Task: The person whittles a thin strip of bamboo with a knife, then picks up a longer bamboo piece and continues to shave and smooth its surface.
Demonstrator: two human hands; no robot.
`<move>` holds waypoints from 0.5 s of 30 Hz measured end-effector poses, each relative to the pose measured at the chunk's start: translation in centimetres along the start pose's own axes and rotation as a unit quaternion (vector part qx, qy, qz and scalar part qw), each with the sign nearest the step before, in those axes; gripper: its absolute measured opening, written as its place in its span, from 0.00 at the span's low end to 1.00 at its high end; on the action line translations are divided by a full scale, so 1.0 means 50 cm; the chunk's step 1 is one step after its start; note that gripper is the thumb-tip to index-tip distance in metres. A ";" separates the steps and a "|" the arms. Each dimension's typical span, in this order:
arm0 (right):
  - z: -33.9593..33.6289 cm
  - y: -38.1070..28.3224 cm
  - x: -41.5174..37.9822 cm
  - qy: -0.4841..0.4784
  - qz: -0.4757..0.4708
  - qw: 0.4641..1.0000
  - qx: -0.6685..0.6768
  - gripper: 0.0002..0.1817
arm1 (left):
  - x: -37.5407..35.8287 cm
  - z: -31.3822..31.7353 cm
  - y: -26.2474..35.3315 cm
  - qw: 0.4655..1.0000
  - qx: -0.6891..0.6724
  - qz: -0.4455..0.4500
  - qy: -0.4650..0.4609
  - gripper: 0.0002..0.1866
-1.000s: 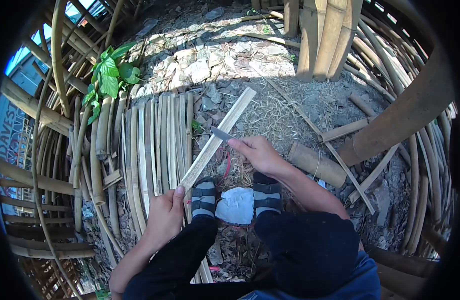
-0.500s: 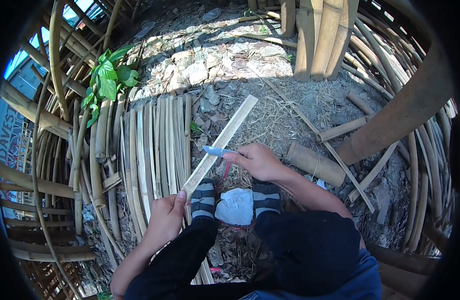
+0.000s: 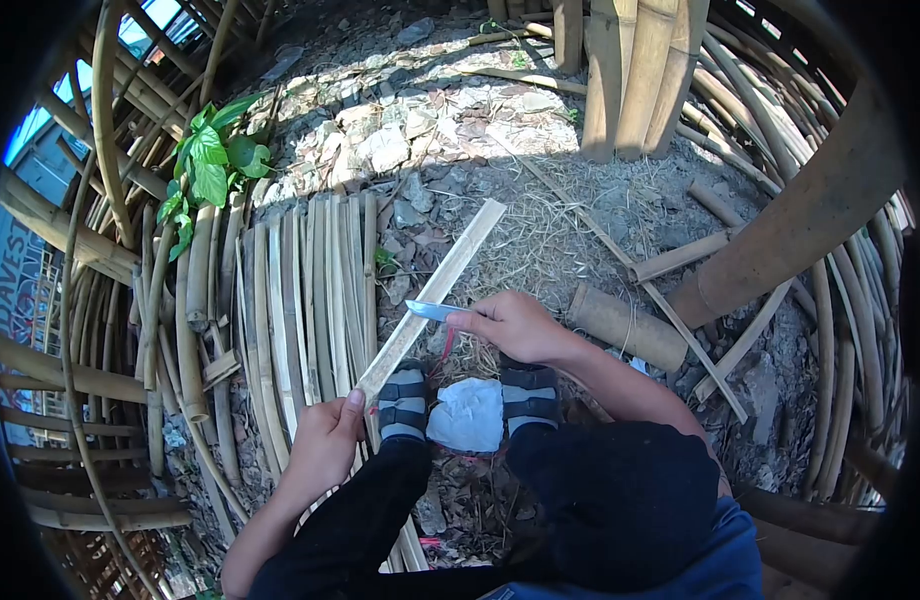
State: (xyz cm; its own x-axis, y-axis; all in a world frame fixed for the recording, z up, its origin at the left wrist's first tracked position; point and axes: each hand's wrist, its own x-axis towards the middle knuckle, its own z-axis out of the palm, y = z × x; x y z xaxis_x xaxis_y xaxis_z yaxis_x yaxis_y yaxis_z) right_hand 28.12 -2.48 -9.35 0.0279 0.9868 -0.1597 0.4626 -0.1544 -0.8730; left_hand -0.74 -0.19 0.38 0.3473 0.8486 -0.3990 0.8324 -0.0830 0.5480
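My left hand (image 3: 326, 440) is closed around the near end of a pale split bamboo strip (image 3: 458, 258), thumb on top. The strip slants away to the upper right, its far end free over the ground. In my right hand (image 3: 512, 326) is a knife (image 3: 430, 311), its handle hidden in my fingers. The blade points left and lies across the strip around its middle. A thin red string (image 3: 448, 345) hangs below my right hand. Beneath the strip are my feet in striped footwear (image 3: 404, 402), with a crumpled white piece (image 3: 467, 415) between them.
Split bamboo strips (image 3: 315, 290) lie in a row to my left. A short bamboo section (image 3: 628, 328) and loose pieces lie right, near a thick bamboo pole (image 3: 780, 225). Upright poles (image 3: 640, 80) stand ahead, and a leafy plant (image 3: 209, 158) grows at the left. Rubble (image 3: 385, 145) covers the ground.
The far end of the bamboo strip has shifted slightly left and down. The knife blade has tilted a little and stays across the strip. Both hands keep their hold.
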 end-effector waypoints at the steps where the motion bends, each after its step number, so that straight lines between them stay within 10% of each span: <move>1: -0.009 -0.011 -0.002 0.010 -0.002 1.000 -0.021 0.30 | 0.000 -0.002 0.001 1.000 0.002 -0.004 0.000 0.33; 15: -0.083 0.055 0.041 0.120 0.061 0.984 0.120 0.31 | -0.010 -0.013 -0.014 1.000 0.003 -0.007 0.013 0.34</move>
State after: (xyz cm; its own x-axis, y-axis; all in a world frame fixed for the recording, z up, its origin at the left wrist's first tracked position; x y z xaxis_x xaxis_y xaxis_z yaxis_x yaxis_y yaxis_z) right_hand 33.11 -0.68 -10.16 0.2924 0.9388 -0.1821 0.2210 -0.2516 -0.9423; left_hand -1.77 -0.20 0.67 0.3254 0.8625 -0.3875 0.8391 -0.0745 0.5388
